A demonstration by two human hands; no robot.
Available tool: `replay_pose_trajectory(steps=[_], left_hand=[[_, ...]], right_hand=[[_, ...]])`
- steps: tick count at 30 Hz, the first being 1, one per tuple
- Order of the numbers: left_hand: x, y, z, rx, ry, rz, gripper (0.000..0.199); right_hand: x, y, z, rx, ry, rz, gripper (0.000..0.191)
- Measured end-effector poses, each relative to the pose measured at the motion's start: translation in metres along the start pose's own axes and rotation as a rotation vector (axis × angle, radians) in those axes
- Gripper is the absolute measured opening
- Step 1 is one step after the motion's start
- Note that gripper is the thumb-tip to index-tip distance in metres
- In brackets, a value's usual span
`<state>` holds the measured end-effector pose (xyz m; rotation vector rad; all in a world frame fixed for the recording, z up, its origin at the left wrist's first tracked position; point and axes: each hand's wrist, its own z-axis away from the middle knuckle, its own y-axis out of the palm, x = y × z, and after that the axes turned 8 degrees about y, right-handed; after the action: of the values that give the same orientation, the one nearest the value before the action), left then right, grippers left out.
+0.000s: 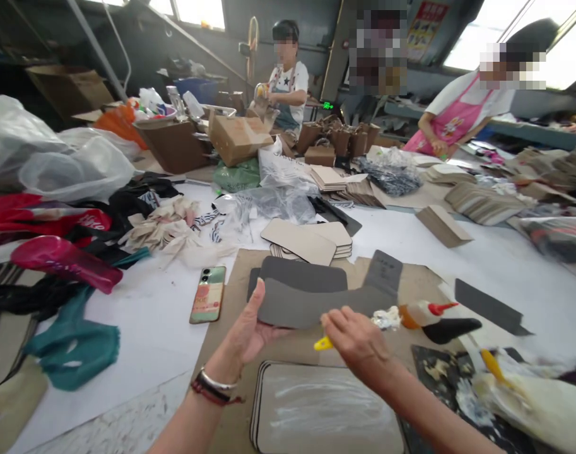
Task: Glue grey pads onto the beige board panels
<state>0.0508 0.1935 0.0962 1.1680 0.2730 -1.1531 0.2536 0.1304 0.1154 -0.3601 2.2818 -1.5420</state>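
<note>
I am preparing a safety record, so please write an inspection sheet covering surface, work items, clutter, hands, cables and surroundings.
Surface: white tabletop, brown cardboard on it.
Work items: flat grey sheet, held; stacked beige rounded-corner panels, top one streaked white.
Clutter: crumpled clear plastic bags, teal fabric piece, green-backed phone.
Hands: left hand grips the flat grey sheet's edge; right hand holds yellow tool handle.
Cables: thin pale hanging line, possibly a cable.
Surroundings: person in starred white shirt, person in pink apron.

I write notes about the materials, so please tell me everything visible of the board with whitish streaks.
The board is beige, with rounded corners and a dark rim. Its material is unclear. Whitish streaks cross its upper face. It lies flat atop a stack of similar boards, and the right forearm hides its far right corner.
</note>
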Motion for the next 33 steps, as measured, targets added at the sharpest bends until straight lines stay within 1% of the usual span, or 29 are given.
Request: replay_pose_trajectory(steps=[2, 3, 4, 6, 8, 11, 12, 15, 16, 17, 18, 20, 21, 23, 25, 27, 28, 30, 32, 33], left_hand=[[0.003, -0.002, 0.011, -0.085, -0.054, -0.078, 0.041], [0.007, -0.005, 0.016, -0.124, -0.063, -0.127, 0.034], [0.013, -0.007, 0.022, -0.143, -0.061, -0.159, 0.030], [0.024, -0.011, 0.035, -0.123, -0.030, -0.158, 0.027], [0.031, -0.011, 0.051, -0.077, -0.012, -0.129, 0.029], [0.033, -0.005, 0.075, -0.023, -0.029, -0.107, 0.033], [0.033, -0.002, 0.082, -0.008, -0.039, -0.106, 0.034], [0.029, 0.006, 0.098, 0.027, -0.054, -0.114, 0.037], [0.028, 0.009, 0.102, 0.035, -0.054, -0.115, 0.037], [0.026, 0.010, 0.106, 0.041, -0.053, -0.115, 0.037], [0.025, 0.011, 0.108, 0.042, -0.052, -0.116, 0.037], [0.025, 0.010, 0.113, 0.031, -0.048, -0.128, 0.036], [0.026, 0.008, 0.115, 0.022, -0.044, -0.140, 0.036], [0.033, 0.000, 0.119, -0.024, -0.028, -0.175, 0.036], [0.047, -0.015, 0.122, -0.103, -0.009, -0.242, 0.038], [0.069, -0.036, 0.123, -0.166, 0.002, -0.342, 0.041], [0.082, -0.048, 0.122, -0.169, -0.002, -0.399, 0.042], [0.106, -0.069, 0.119, -0.117, -0.006, -0.495, 0.044], [0.125, -0.085, 0.112, -0.097, 0.012, -0.639, 0.043], [0.132, -0.090, 0.107, -0.104, 0.043, -0.746, 0.042]], right_hand=[[0.026, -0.003, 0.017, 0.045, -0.068, -0.035, 0.019], [0.035, -0.004, 0.027, 0.065, -0.066, -0.072, 0.018], [0.041, -0.005, 0.038, 0.085, -0.034, -0.117, 0.016], [0.044, -0.007, 0.063, 0.128, 0.115, -0.209, 0.014], [0.038, -0.009, 0.091, 0.141, 0.361, -0.284, 0.017], [0.024, -0.007, 0.132, 0.149, 0.785, -0.395, 0.024], [0.021, -0.006, 0.143, 0.185, 0.932, -0.458, 0.026], [0.022, -0.005, 0.164, 0.398, 1.365, -0.782, 0.032], [0.026, -0.005, 0.167, 0.447, 1.475, -0.925, 0.033], [0.030, -0.007, 0.169, 0.470, 1.548, -1.078, 0.035], [0.036, -0.009, 0.170, 0.466, 1.582, -1.224, 0.038], [0.047, -0.015, 0.172, 0.423, 1.579, -1.453, 0.045], [0.052, -0.018, 0.174, 0.400, 1.573, -1.516, 0.047], [0.059, -0.020, 0.182, 0.353, 1.580, -1.524, 0.047], [0.063, -0.016, 0.195, 0.315, 1.603, -1.423, 0.042], [0.064, -0.006, 0.209, 0.315, 1.595, -1.221, 0.035], [0.064, 0.001, 0.216, 0.321, 1.556, -1.087, 0.032], [0.061, 0.014, 0.227, 0.337, 1.414, -0.804, 0.027], [0.055, 0.024, 0.231, 0.364, 1.261, -0.574, 0.025], [0.050, 0.028, 0.231, 0.387, 1.212, -0.486, 0.025]])
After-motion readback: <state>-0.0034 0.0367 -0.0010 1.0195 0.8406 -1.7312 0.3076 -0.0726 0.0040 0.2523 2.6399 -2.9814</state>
